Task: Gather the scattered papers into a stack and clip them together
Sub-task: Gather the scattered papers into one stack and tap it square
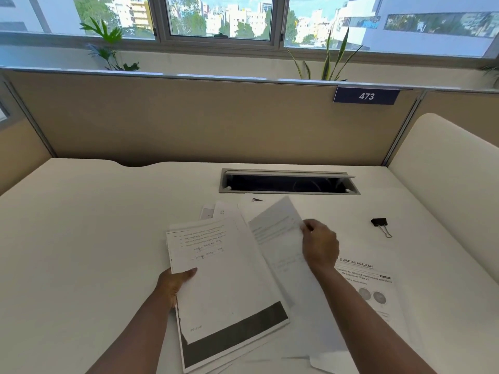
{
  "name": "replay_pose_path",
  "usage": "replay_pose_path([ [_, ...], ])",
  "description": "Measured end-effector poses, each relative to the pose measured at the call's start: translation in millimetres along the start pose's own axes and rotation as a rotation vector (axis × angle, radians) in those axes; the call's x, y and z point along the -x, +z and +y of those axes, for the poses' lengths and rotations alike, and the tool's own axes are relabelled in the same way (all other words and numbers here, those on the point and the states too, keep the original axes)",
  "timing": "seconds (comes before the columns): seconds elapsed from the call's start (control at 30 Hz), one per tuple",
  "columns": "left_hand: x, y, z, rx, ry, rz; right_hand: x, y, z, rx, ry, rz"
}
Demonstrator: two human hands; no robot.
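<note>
A dark blue tag (366, 96) on the tan desk partition (189, 117) reads "473" in white. On the white desk (81, 238), a printed sheet (370, 282) at the right carries the heading "JICE IAS ACADEMY"; below it are lines that seem to mention global employment and "(Part 2)", though they are too soft to read with certainty, and two round grey pictures. The top page of the stack (224, 279) has a few lines of print and some handwriting near its upper edge, too small to read, and a broad dark band shows along the lower edge of the sheet beneath it.

The left hand (175, 283) grips the stack at its left edge, thumb on top of the page and fingers hidden underneath. The right hand (320, 245) pinches the right edge of a loose sheet (275, 228), which is tilted up off the desk and overlaps the right side of the stack. More papers (221, 211) fan out behind the stack toward the partition, and other white sheets lie under the right forearm near the desk's front edge.

A black binder clip (380, 224) with silver wire handles lies on the bare desk to the right of the right hand, apart from it and from every sheet. Behind the papers, a grey-framed cable slot (289, 182) is set into the desk with its flap raised.
</note>
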State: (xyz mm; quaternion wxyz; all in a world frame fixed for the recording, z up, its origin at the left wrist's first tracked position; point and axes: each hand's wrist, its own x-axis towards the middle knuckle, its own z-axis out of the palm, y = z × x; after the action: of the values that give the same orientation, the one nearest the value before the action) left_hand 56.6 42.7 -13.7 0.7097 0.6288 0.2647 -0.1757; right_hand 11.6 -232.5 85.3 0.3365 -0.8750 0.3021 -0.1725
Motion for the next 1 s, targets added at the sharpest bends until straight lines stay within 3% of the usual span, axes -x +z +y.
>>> replay_pose_path([
  [0.27,3.3,2.4,5.2,0.049,-0.046,-0.029,-37.7,-48.5,-46.0,-0.05,-0.532,0.584],
  [0.43,7.1,1.8,7.8,0.045,-0.039,-0.033,-60.3,-58.7,-66.7,-0.209,-0.575,0.712],
  [0.53,5.7,0.3,9.8,0.053,-0.057,-0.006,-64.1,-44.9,-65.4,-0.337,-0.48,0.643],
  [0.67,1.9,0.8,10.4,0.083,-0.091,0.047,-57.8,-8.0,-46.2,-0.396,-0.321,0.385],
  [0.87,2.4,0.5,11.9,0.083,-0.081,0.057,-34.5,41.2,-13.7,-0.273,-0.027,-0.029],
  [1.0,3.8,2.0,12.7,0.03,-0.069,0.031,-19.5,63.4,-2.1,-0.138,0.026,-0.217],
])
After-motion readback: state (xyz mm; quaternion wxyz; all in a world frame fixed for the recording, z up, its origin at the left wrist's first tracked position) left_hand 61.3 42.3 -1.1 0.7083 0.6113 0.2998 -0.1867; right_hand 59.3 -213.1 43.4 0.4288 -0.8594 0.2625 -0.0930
